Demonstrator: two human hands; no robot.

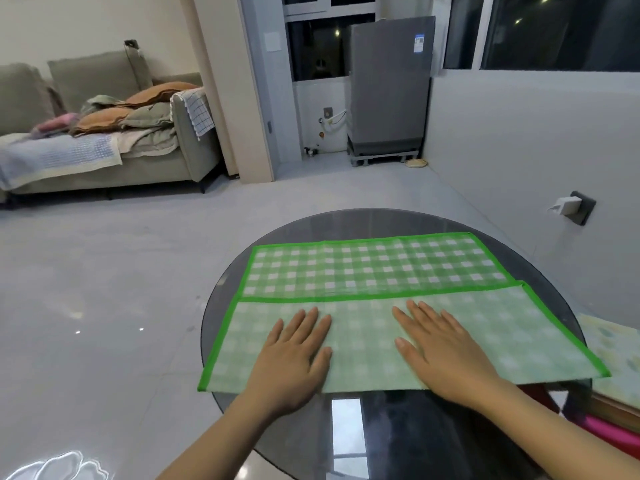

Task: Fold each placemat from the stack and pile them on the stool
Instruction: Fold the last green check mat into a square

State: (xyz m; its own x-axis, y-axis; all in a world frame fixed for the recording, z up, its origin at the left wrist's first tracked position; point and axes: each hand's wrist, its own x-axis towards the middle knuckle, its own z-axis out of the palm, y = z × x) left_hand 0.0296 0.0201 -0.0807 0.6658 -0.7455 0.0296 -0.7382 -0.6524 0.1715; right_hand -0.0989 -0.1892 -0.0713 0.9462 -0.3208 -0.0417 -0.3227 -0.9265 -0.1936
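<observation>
A green-and-white checked placemat [374, 268] with a bright green border lies across the round dark glass table [381, 220]. Its near half is folded over toward the far side, pale underside up, and the folded edge runs across the mat's middle. My left hand [294, 351] rests flat on the folded flap, fingers spread. My right hand [440, 348] lies flat on the same flap just to the right. Neither hand grips anything. At the right edge sits a stack of placemats [609, 344], a pale patterned one on top, pink and red layers below. No stool is in view.
Grey tiled floor [138, 271] spreads to the left and beyond the table. A sofa [104, 133] heaped with cushions and cloths stands far left. A grey fridge [388, 88] stands at the back. A white wall with a plugged-in charger [568, 206] runs along the right.
</observation>
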